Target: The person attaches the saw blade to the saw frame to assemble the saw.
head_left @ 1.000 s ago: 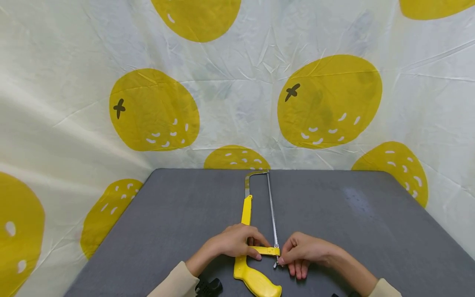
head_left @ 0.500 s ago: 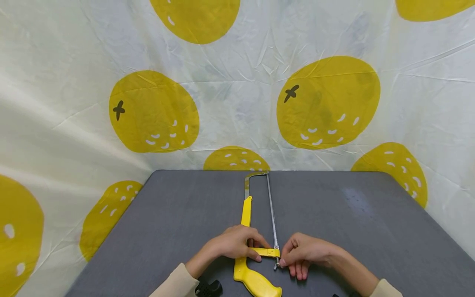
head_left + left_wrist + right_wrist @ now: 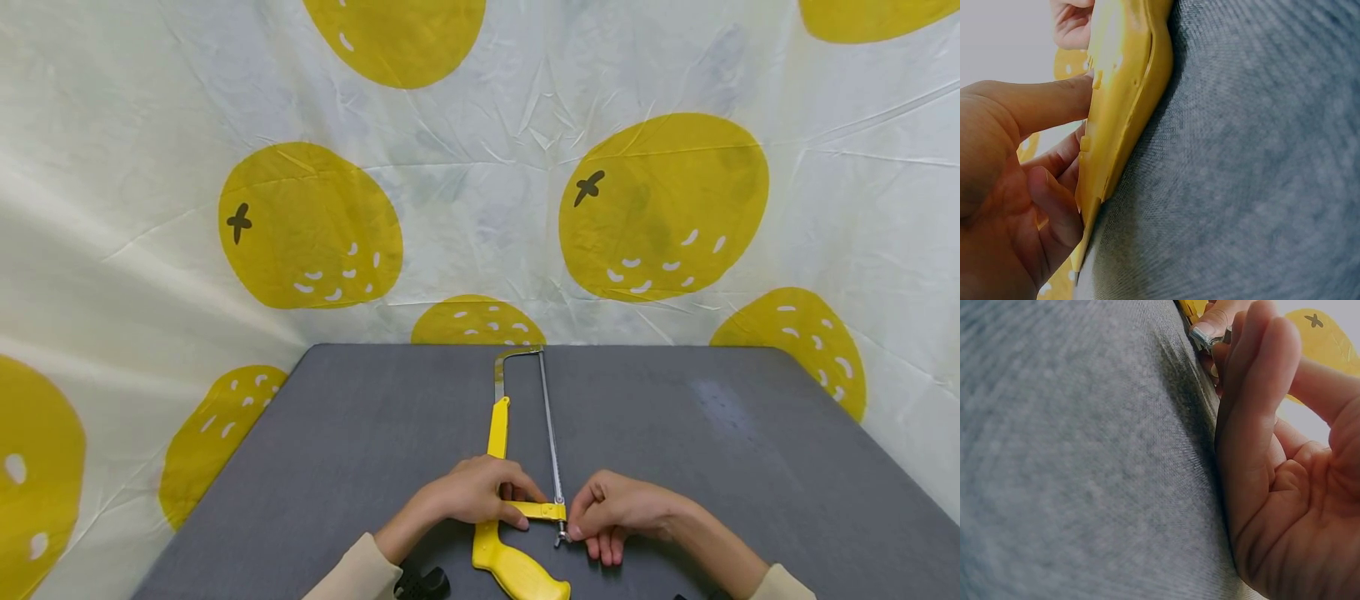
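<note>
A hacksaw with a yellow handle and frame lies flat on the grey table. Its thin blade runs along the right side, away from me. My left hand holds the yellow frame above the handle, thumb and fingers on either side of the crosspiece; the left wrist view shows fingers against the yellow body. At the blade's near end sits a metal wing nut, also seen as a shiny wing in the right wrist view. Thumb and forefinger of my right hand pinch it, their contact partly hidden.
The grey table ends at a hanging white cloth printed with yellow fruit, behind and at both sides. A black object shows by my left sleeve.
The wing nut has turned a little and my right fingertips have shifted slightly with it. The left hand and the hacksaw keep their place.
</note>
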`<state>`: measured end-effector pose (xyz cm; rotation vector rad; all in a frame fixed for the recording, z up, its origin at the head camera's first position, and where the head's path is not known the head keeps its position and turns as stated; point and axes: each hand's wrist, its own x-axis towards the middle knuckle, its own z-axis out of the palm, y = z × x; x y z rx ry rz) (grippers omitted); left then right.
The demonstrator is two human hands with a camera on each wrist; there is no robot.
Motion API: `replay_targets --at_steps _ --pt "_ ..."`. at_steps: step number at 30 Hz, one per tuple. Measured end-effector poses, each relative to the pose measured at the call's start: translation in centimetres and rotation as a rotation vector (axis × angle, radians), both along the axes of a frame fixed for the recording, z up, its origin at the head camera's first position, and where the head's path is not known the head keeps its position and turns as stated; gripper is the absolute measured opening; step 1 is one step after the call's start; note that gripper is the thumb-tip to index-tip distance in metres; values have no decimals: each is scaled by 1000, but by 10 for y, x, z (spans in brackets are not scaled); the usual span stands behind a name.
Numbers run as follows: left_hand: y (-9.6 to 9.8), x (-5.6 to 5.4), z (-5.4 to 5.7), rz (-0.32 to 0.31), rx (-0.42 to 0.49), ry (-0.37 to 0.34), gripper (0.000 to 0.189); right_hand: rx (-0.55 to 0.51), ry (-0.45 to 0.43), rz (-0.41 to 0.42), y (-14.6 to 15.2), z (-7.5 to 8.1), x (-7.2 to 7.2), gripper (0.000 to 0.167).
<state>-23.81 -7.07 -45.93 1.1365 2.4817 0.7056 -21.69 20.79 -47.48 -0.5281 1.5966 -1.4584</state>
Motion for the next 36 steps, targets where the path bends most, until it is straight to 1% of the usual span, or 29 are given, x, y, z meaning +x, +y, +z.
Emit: replay_targets --at_steps 3,7,10,20,26,28,31,33,35,36 --pt "0 0 1 1 -3 3 33 -2 -6 -1 0 0 -1 35" --pt "0 0 1 -3 -8 5 33 8 -12 -5 0 1 -1 19" --pt "1 0 3 -3 -8 3 33 17 -17 -10 0 3 0 12" --pt "1 -2 5 -3 -2 -7 33 24 -32 -15 -3 10 0 12" --pt "1 -2 4 -5 3 -6 33 44 -4 -30 -4 9 2 14" --pt "0 -2 4 -5 3 -4 33 47 7 -36 -5 8 3 22" --pt "0 -1 2 -6 5 -1 33 56 23 -45 -6 7 4 26" --pt "-1 -1 1 -9 8 0 33 60 30 -51 -7 7 6 26" --pt "-2 -1 -1 -14 11 2 33 68 35 -57 -8 6 7 19" --pt "-2 0 -1 -17 12 3 33 70 39 -60 -8 5 8 20"
